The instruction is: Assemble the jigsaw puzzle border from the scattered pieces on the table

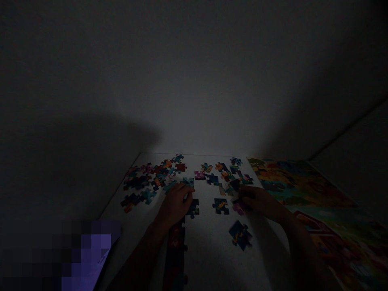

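On the white table (pixel 212 254) one joined strip (pixel 175 254) is formed, many pieces (pixel 154 176) lie loose, and the grips of the left hand (pixel 175 204) and right hand (pixel 257 200) cannot be told.

A passage of white desk (pixel 209 250) runs between my left hand (pixel 175 204) and right hand (pixel 257 201). Scattered jigsaw pieces (pixel 142 182) obstruct forward travel. The printed puzzle board (pixel 300 182) limits the right side; a joined piece strip (pixel 175 252) lies under my left forearm (pixel 151 242).

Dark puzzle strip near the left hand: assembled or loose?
Assembled, it seems: the jigsaw pieces form one continuous strip, knobs along its edge, though dim light hides the seams.
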